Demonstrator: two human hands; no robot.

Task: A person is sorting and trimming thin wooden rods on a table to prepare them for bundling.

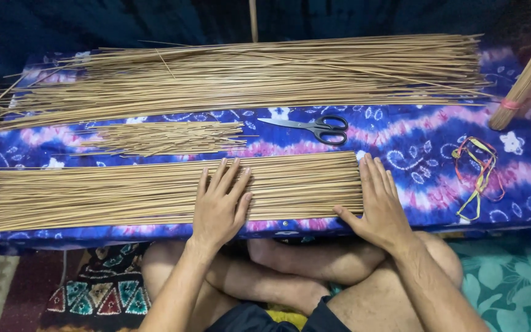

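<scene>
Hands first: the left hand (219, 206) lies flat and open, palm down, fingers spread on the near row of thin sticks (124, 193), gripping nothing. The right hand (379, 206) is open too, its palm side set against the cut right end of that same row, fingers pointing away from the person and the thumb toward the near edge (it presses rather than holds).

That row lies side by side along the near edge of a low table covered in a blue and purple tie-dye cloth (413, 141), running from the right hand off the left side of the view. Just beyond it, a small pile of shorter sticks (167, 136) rests on the cloth. To the right of that pile lie black-handled scissors (311, 127), closed, blades pointing left. Farther back, a big heap of long sticks (247, 71) spans nearly the whole table. At the right, a loose tangle of coloured bands (479, 172) lies on the cloth, and a tied bundle of sticks (527, 83) leans in from the upper right corner. Below the table, the person's crossed bare legs (290, 270) show.
</scene>
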